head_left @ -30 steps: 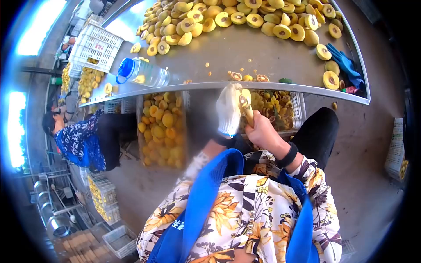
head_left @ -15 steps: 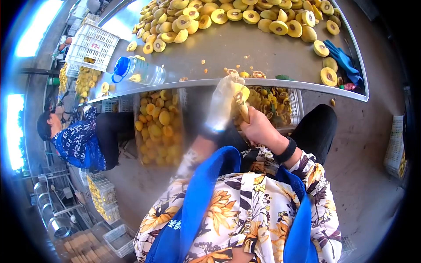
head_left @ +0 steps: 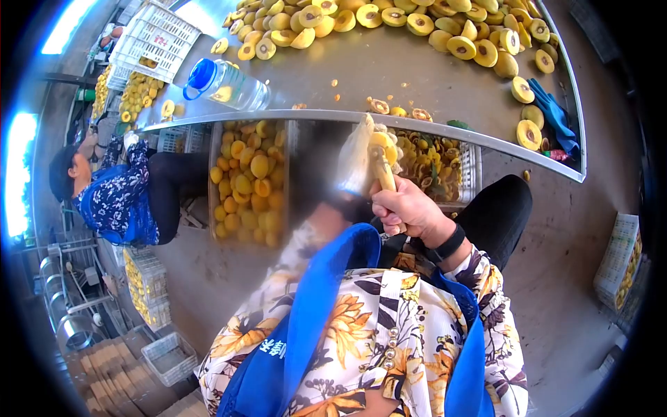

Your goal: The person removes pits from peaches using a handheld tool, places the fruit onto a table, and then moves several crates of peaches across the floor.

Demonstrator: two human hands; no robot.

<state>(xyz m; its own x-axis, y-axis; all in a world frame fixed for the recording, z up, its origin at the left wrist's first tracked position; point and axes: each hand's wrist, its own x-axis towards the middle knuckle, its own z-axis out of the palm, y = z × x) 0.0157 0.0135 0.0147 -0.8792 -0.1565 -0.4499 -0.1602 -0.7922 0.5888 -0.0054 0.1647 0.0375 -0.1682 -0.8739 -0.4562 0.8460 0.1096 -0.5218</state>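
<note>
My left hand (head_left: 356,160), in a pale glove and slightly blurred, is closed around a yellow peach (head_left: 381,140) just below the table's near edge. My bare right hand (head_left: 410,210), with a black band at the wrist, grips a tool with a wooden handle (head_left: 383,170). The tool's upper end meets the peach; its working tip is hidden. Below my hands sits a crate of pitted scraps and peach pieces (head_left: 434,163). On the metal table (head_left: 313,76), a cut piece with a brown centre (head_left: 379,105) lies close to my left hand.
Many halved peaches (head_left: 420,24) are heaped along the table's far side. A water bottle (head_left: 233,85) lies at left, a blue glove (head_left: 554,111) at right. A crate of whole yellow fruit (head_left: 246,184) stands under the table. Another person (head_left: 121,194) sits at the left.
The view has shifted a little, so the table sits further right and higher. Both hands have drawn slightly back from the table's edge, still holding the peach and the tool.
</note>
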